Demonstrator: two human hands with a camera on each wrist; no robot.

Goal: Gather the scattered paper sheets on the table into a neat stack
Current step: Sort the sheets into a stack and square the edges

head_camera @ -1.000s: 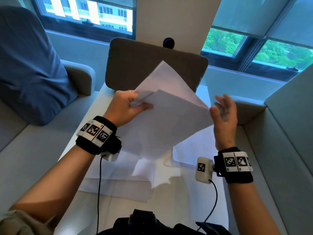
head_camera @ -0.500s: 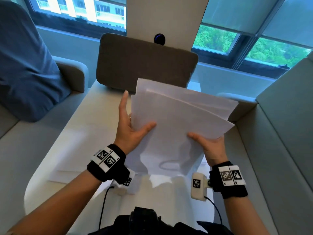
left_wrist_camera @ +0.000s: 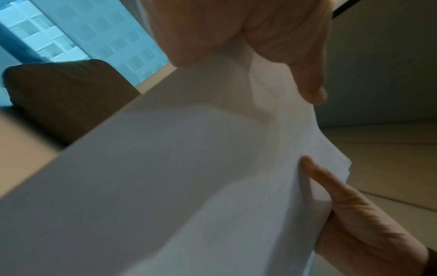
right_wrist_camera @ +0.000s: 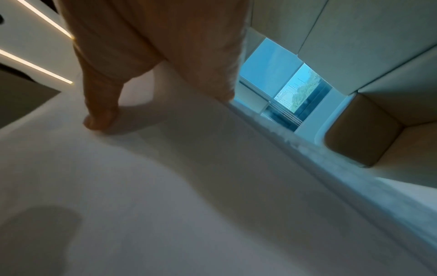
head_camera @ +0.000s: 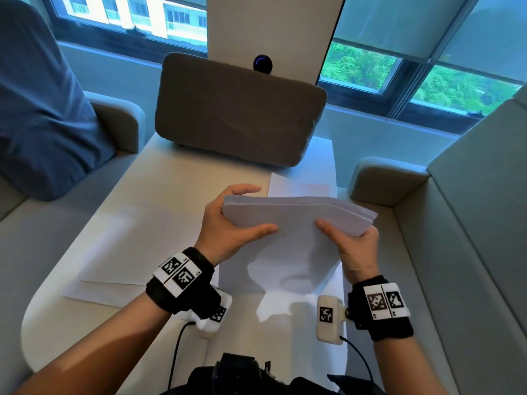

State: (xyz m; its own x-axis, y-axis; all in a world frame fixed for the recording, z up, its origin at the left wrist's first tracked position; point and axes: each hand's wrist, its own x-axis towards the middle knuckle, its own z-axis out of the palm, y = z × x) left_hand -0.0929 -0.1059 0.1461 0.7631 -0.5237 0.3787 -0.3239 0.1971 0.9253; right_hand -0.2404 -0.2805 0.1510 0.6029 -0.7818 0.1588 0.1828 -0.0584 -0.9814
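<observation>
I hold a stack of white paper sheets upright between both hands, its lower edge down at the white table. My left hand grips the stack's left side, thumb on the near face and fingers behind. My right hand grips the right side the same way. The top edges are nearly even, slightly fanned at the right corner. In the left wrist view the stack fills the frame with both thumbs on it. The right wrist view shows the sheets under my right thumb. Loose sheets lie flat at the table's left, and another sheet lies behind the stack.
A grey-brown cushion stands at the table's far end, below a white screen with a small black camera. Padded bench seats flank the table, with a blue cushion on the left one. Cables hang from both wrist cameras.
The fanned, raised sheets came down and toward me and are now squared into one stack. My right hand, free a second ago, took hold of the right side.
</observation>
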